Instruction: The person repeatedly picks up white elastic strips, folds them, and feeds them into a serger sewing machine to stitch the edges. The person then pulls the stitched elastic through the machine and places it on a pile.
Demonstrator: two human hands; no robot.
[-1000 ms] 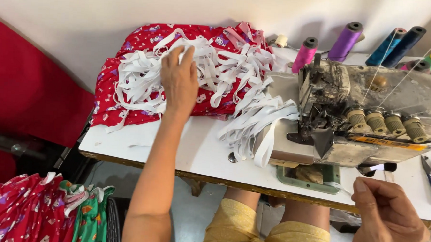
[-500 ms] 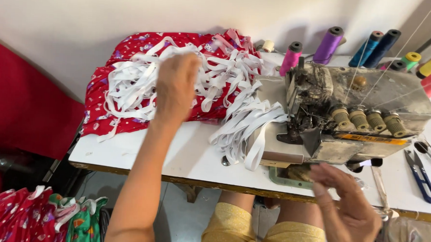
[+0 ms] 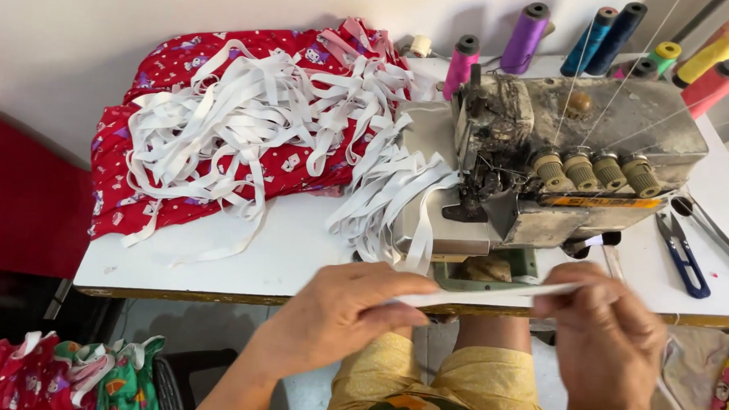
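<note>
My left hand (image 3: pixel 339 315) and my right hand (image 3: pixel 608 339) each pinch an end of a short white elastic strip (image 3: pixel 483 294), stretched flat between them just in front of the table's front edge. Behind the strip stands a worn grey overlock sewing machine (image 3: pixel 563 152). A tangled heap of white elastic strips (image 3: pixel 253 122) lies on a pile of red printed fabric (image 3: pixel 292 165) at the table's left, and more strips (image 3: pixel 389 198) spill against the machine's left side.
Several thread cones (image 3: pixel 523 36) in pink, purple, blue, green, yellow and red stand behind the machine. Blue snips (image 3: pixel 683 256) lie on the white table (image 3: pixel 239 253) at the right. Red and green printed garments (image 3: pixel 62 376) hang low at the left.
My left hand came off the elastic heap and down to the table's front edge. Both hands now hold one white strip between them. The view shifted closer to the machine.
</note>
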